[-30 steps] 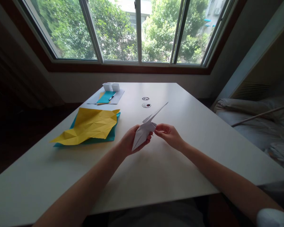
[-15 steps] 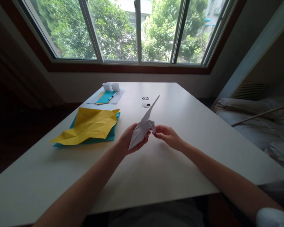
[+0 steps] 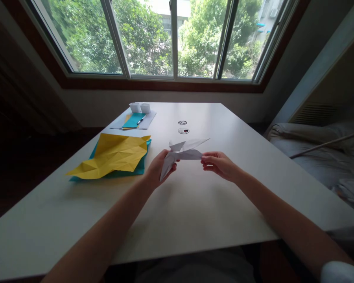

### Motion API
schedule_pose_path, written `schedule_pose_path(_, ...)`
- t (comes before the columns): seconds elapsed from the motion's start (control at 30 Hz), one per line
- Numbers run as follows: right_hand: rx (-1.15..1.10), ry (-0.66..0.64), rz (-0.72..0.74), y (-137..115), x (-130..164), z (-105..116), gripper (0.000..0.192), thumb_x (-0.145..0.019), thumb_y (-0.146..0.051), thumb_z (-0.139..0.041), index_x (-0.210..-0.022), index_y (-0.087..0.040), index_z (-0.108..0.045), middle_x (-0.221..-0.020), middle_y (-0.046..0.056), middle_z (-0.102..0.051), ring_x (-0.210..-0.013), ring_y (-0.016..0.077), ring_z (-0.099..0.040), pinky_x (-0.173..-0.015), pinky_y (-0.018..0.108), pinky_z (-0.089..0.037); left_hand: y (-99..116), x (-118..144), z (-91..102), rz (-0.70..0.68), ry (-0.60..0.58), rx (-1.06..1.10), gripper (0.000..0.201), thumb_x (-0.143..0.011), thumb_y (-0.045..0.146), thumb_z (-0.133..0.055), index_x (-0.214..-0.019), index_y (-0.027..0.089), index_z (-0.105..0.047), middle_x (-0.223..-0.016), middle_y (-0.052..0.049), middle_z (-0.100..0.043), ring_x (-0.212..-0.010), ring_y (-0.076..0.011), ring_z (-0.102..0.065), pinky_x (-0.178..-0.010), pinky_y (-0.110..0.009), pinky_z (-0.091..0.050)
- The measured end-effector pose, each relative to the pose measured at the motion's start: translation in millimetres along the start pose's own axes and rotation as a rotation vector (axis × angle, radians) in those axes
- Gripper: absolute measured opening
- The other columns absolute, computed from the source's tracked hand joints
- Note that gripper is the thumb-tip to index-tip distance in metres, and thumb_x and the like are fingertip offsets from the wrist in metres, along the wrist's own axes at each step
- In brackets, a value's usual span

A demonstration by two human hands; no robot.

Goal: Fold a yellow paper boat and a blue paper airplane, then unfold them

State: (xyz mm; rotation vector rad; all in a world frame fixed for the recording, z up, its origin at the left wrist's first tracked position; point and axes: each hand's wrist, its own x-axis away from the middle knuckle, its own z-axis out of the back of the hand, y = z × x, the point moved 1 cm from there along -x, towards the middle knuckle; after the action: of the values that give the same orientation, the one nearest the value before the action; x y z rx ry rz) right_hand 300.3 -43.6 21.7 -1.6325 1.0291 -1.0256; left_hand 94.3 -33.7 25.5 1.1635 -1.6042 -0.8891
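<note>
A folded white paper origami figure [image 3: 185, 154], with pointed flaps like a bird, is held above the table between both hands. My left hand [image 3: 159, 167] is closed round its left part, thumb on top and fingers beneath. My right hand [image 3: 220, 163] pinches a pointed tip at the figure's right end. One slim flap slants up and right over the pinched one. Left of my hands lies a creased yellow paper sheet [image 3: 118, 155], on top of a teal paper sheet [image 3: 140, 169].
The white table [image 3: 200, 212] stretches towards a window. At its far left are two small white paper boxes [image 3: 145, 108], teal and yellow papers, a pen [image 3: 141, 119] and a white sheet [image 3: 150, 122]. Two round inserts [image 3: 183, 131] sit in the tabletop. A covered bed or couch [image 3: 301, 137] stands at right.
The origami figure has turned so its long point leans right instead of up. My right hand has moved slightly right and now pinches a tip drawn out sideways.
</note>
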Motion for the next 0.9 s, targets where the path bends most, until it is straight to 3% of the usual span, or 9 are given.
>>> schedule_pose_path(0.2,0.071,0.059,-0.071,1,0,6,0.007,-0.07,-0.021,-0.065,-0.073,-0.014,-0.065,-0.07,0.002,-0.062,-0.063,0.0087,-0.058,-0.059,0.02,-0.05,-4,-3,2.3,-0.205,0.138,-0.193,0.02,-0.07,0.029,-0.051,-0.063,0.012,-0.059,-0.052,-0.001,-0.056,-0.044,-0.0094,-0.046,-0.042,-0.02,-0.037)
schedule_pose_path(0.47,0.217,0.114,0.025,2,-2,10,0.013,-0.071,-0.021,-0.065,-0.081,-0.013,-0.067,-0.071,0.006,-0.068,-0.06,0.0106,-0.062,-0.057,0.021,-0.051,-1,0,2.0,-0.375,0.191,-0.348,0.019,-0.069,0.028,-0.056,-0.055,0.015,-0.055,-0.047,0.003,-0.049,-0.045,-0.0094,-0.045,-0.044,-0.019,-0.035)
schedule_pose_path(0.73,0.056,0.043,0.053,1,-5,19,0.019,-0.069,-0.029,-0.068,-0.083,-0.016,-0.066,-0.074,0.004,-0.068,-0.058,0.0079,-0.06,-0.059,0.02,-0.05,1,-1,3.1,-0.29,0.144,-0.299,0.021,-0.071,0.028,-0.052,-0.058,0.013,-0.057,-0.05,-0.001,-0.054,-0.045,-0.0103,-0.047,-0.044,-0.021,-0.039)
schedule_pose_path(0.9,0.137,0.123,0.097,0,-6,18,0.025,-0.063,-0.027,-0.072,-0.084,-0.016,-0.065,-0.067,0.0,-0.064,-0.058,0.0078,-0.057,-0.058,0.021,-0.048,-3,-3,3.5,-0.203,0.066,-0.241,0.021,-0.071,0.032,-0.056,-0.068,0.011,-0.059,-0.059,-0.002,-0.058,-0.046,-0.0095,-0.05,-0.047,-0.022,-0.043)
